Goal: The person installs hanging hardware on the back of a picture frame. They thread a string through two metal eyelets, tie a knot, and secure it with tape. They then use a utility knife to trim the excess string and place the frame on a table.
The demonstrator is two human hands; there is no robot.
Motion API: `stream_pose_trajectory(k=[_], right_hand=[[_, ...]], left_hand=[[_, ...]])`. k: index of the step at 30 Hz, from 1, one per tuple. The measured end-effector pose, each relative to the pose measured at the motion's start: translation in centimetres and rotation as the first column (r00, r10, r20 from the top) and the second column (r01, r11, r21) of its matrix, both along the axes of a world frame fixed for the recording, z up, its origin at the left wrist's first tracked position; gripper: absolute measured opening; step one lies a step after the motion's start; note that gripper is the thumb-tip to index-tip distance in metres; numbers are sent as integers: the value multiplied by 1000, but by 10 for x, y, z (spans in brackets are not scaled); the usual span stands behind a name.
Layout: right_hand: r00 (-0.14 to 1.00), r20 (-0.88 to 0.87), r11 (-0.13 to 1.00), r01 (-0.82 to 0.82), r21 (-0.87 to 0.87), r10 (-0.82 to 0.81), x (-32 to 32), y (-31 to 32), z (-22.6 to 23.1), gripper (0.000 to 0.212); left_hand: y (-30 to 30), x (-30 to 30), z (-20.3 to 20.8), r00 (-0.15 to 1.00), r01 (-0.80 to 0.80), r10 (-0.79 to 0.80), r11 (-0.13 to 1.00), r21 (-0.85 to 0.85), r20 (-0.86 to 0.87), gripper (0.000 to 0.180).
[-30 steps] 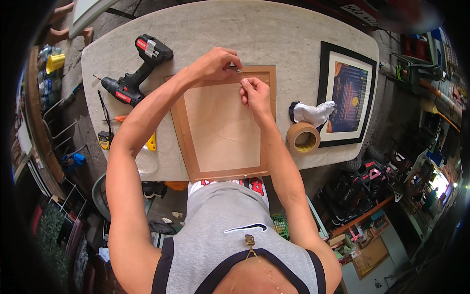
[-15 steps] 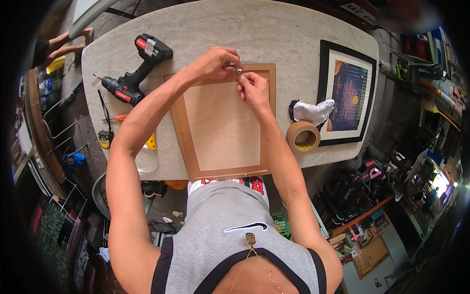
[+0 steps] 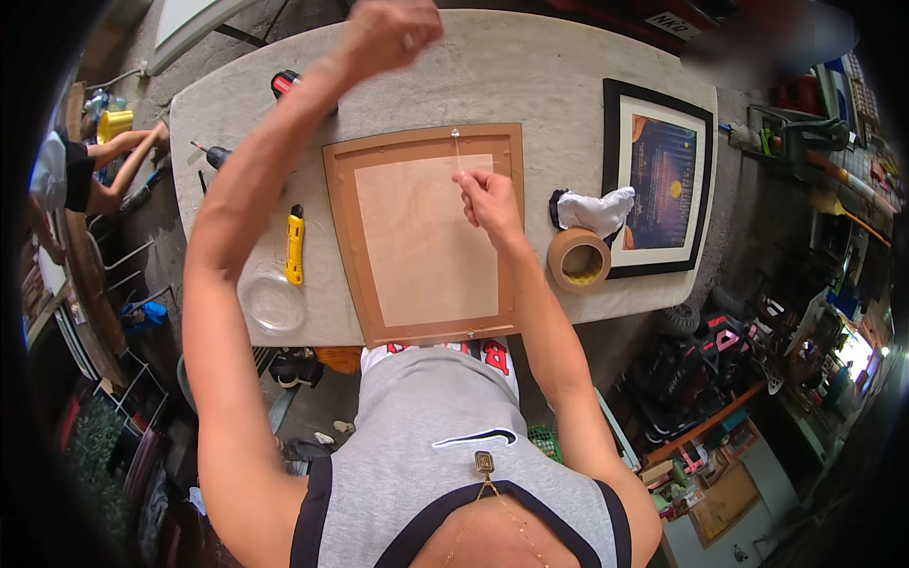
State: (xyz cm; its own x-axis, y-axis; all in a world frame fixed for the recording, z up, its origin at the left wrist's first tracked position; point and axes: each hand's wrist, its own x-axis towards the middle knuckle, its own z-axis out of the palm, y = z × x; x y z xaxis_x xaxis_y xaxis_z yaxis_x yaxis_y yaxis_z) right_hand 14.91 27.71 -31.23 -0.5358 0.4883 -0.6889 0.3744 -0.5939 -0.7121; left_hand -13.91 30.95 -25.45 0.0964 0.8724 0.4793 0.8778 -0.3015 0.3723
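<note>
A picture frame (image 3: pixel 431 246) lies back side up before me, its pale backing board bordered by brown tape. At its far edge sits a small metal hanger (image 3: pixel 454 133), and a thin clear string (image 3: pixel 458 154) runs from it toward me. My right hand (image 3: pixel 490 201) pinches that string above the backing. My left hand (image 3: pixel 390 40) is raised beyond the frame's far edge, smeared by motion, so its fingers and anything in them are unclear. Another small metal fitting (image 3: pixel 471 334) shows at the frame's near edge.
Left lie a yellow utility knife (image 3: pixel 295 248), a clear round plastic container (image 3: pixel 273 301) and a cordless drill (image 3: pixel 217 155), partly behind my left arm. Right are a tape roll (image 3: pixel 579 261), a white cloth (image 3: pixel 595 210) and a black framed picture (image 3: pixel 614 123). Another person's limbs (image 3: pixel 128 156) show far left.
My left hand has left the hanger, moving up and away to the far left. My right hand has drawn back toward me with the string, uncovering the hanger.
</note>
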Motion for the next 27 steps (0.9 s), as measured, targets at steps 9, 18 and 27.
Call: stream_pose_trajectory(k=[9,18,27], right_hand=[[999,-20,998,42,-38,-43,48,-43,16,22],[983,-102,986,146,-76,-154,71,-71,15,20],[975,-178,907,51,-418,-136,120,-97,-1,27]], left_hand=[[-111,75,86,726,-95,142,990,-107,673,12],[-232,288,-15,-216,94,675,734,-673,706,8],[-245,308,-34,-484,134,737,594,-793,471,10]])
